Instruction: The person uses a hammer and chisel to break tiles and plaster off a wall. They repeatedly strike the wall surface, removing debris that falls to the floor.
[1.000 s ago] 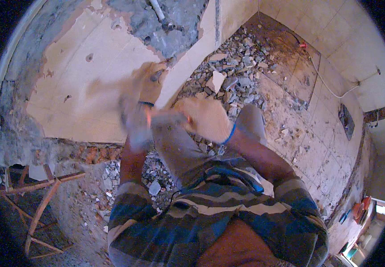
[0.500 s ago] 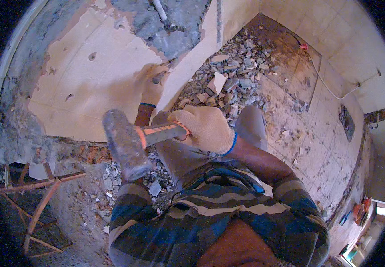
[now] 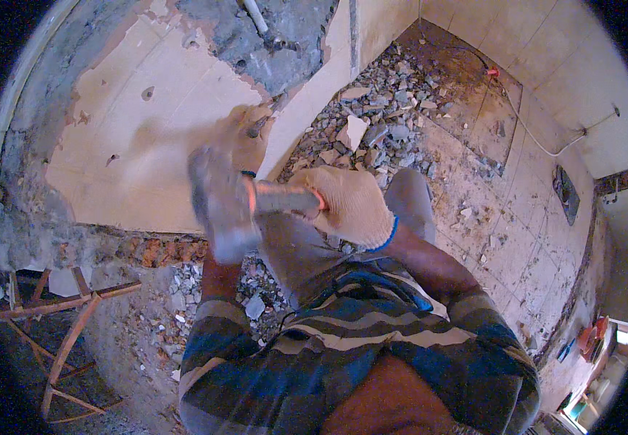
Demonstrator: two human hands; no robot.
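Observation:
A club hammer [image 3: 221, 206] with a worn grey head and an orange-and-grey handle is in my right hand [image 3: 349, 205]. That hand wears a beige knit glove with a blue cuff, its fingers wrapped round the handle. The hammer head is smeared by motion and hangs in front of my left forearm. Beyond it, my left hand [image 3: 251, 138], also gloved, is closed beside the edge of the tiled wall [image 3: 140, 145]. A small dark spot shows at its fingers; what it grips cannot be made out.
Broken tile and rubble [image 3: 379, 119] lie heaped along the wall's foot. A pipe [image 3: 256, 18] sticks out of bare mortar. A pale cable [image 3: 521, 119] runs by the right wall, near a floor opening [image 3: 565, 194]. A rusty metal frame [image 3: 60, 348] stands lower left.
The hammer has swung up and to the right, its head now closer to my left wrist. My right hand has shifted slightly right. My left hand stays at the wall.

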